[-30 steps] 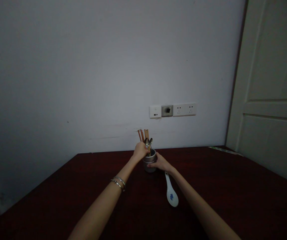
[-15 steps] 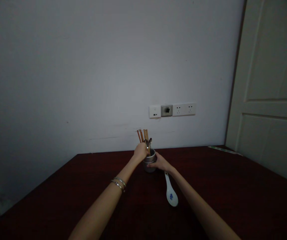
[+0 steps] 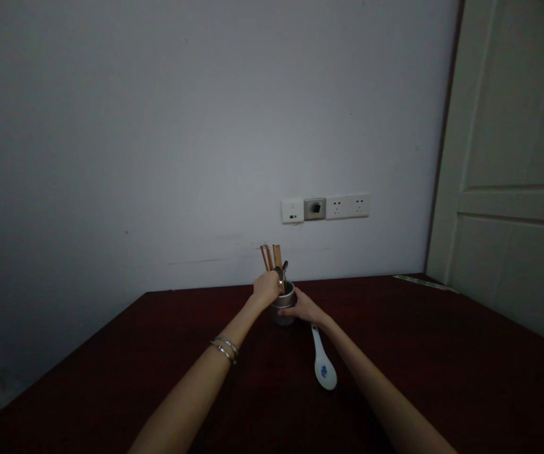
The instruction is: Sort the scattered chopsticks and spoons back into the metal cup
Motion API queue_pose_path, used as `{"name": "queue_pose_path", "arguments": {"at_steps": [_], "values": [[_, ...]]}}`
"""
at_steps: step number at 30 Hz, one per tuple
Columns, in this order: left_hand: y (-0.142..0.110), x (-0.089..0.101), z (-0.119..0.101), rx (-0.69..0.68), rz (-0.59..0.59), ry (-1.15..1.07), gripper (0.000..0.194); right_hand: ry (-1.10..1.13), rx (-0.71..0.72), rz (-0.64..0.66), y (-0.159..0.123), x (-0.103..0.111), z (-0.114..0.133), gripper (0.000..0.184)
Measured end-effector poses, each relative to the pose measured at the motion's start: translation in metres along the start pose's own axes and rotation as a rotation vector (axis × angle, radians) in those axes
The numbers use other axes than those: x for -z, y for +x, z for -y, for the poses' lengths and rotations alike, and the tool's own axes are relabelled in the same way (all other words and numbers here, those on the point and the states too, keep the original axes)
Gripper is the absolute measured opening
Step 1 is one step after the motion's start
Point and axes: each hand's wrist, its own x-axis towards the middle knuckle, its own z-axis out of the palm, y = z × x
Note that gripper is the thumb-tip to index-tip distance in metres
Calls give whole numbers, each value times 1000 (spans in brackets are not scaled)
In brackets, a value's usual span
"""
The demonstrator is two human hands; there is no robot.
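Observation:
A grey metal cup (image 3: 283,302) stands upright on the dark red table. My right hand (image 3: 304,308) grips the cup from its right side, thumb across the front. Above the rim, my left hand (image 3: 267,287) is closed around the lower part of a bundle of chopsticks (image 3: 272,255) and metal spoons (image 3: 284,267). The chopsticks rise behind the knuckles, leaning slightly left; their lower ends are hidden by the hand and cup. Near my right wrist lies a white soup spoon (image 3: 325,372) with a blue mark, its bowl toward me.
Behind the table (image 3: 168,334) is a pale wall with several sockets and switches (image 3: 325,209). A panelled door (image 3: 513,164) stands on the right. A flat strip (image 3: 424,284) lies at the table's back right edge.
My left hand has sunk very slightly near the cup's rim, and the spoon heads sit a little lower. My right hand stays on the cup; the soup spoon has not moved.

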Motion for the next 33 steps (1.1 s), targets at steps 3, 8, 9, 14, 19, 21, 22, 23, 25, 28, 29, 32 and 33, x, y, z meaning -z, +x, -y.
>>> {"name": "queue_pose_path", "arguments": {"at_steps": [3,8,9,14,19,21,22,23,25,28,29,32,33], "values": [[-4,7,1,9,-9,-17,26,7,-12,2,1,0,-1,71],[-15,24,5,52,-33,-119,23,33,-28,24,0,0,2,72],[-17,27,7,57,-53,-155,25,45,-23,36,0,0,2,73],[-28,24,35,57,-147,-392,40,88,-36,92,-2,0,6,76],[-36,-3,71,141,-126,-575,41,111,-55,119,-3,2,11,78],[-39,-14,85,171,-91,-572,39,107,-86,152,-4,8,16,79],[-40,-19,92,186,-67,-567,38,81,-118,152,-4,14,19,79],[-40,-23,98,202,-40,-563,37,39,-158,139,-5,20,23,79],[-40,-31,109,239,23,-567,33,-98,-239,83,-7,37,32,76],[-39,-40,118,306,103,-606,21,-244,-354,148,-15,61,45,65],[-38,-43,120,328,112,-626,22,-272,-394,195,-18,67,48,61],[-38,-52,122,384,115,-688,27,-305,-486,290,-28,75,56,49],[-38,-55,122,396,126,-706,27,-294,-505,305,-31,75,57,46]]}}
